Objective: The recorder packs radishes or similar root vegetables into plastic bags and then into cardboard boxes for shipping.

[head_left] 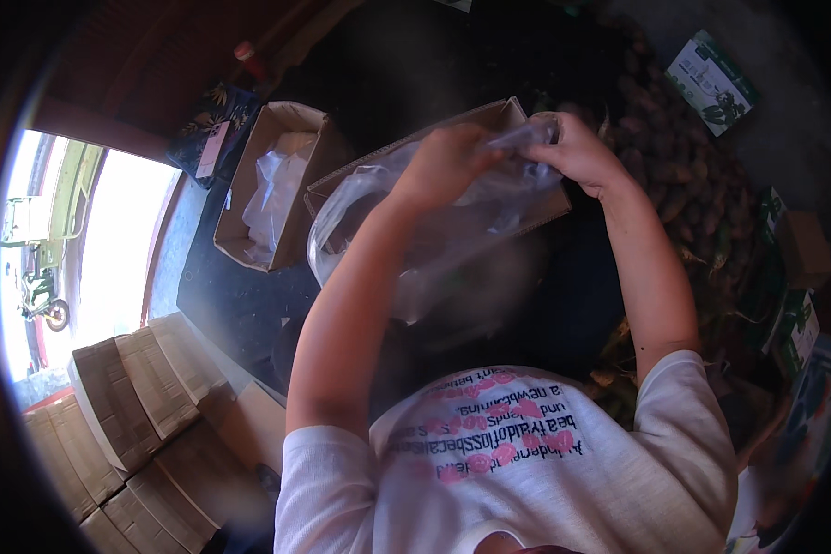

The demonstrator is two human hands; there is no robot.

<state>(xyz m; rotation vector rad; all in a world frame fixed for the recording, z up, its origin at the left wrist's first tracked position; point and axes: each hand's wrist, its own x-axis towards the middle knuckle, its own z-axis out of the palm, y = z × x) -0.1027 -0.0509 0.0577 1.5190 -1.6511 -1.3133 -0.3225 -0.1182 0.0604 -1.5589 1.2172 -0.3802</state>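
The person is holding a clear plastic bag (434,222) with both hands, above a long cardboard box (517,120) that is standing on a dark surface (240,305). The left hand (448,166) is gripping the top edge of the bag; its fingers are curled together and pressing on the thin film. The right hand (577,152) is pinching the same edge a little more to the right, with the fingers also closed on the plastic. Probably the two hands are placed close together because the film is thin and sticks to itself, so the edge must be rubbed or pulled from two points to find the mouth. The bag is hanging down loosely from the hands, in front of the box and toward the person's chest, and it looks empty, though the film is blurred in places.

To the left of the long box, a second open cardboard box (277,185) is standing with more clear bags (272,194) inside; it is near enough to reach, which seems practical for taking them one by one. At the right, a dark heap of long brownish produce (683,166) is lying, and it is not possible to tell exactly what kind. A printed green and white package (711,83) is lying beyond the heap. At the lower left, flat folded cartons (129,406) are stacked on edge, close by a bright doorway (92,231).
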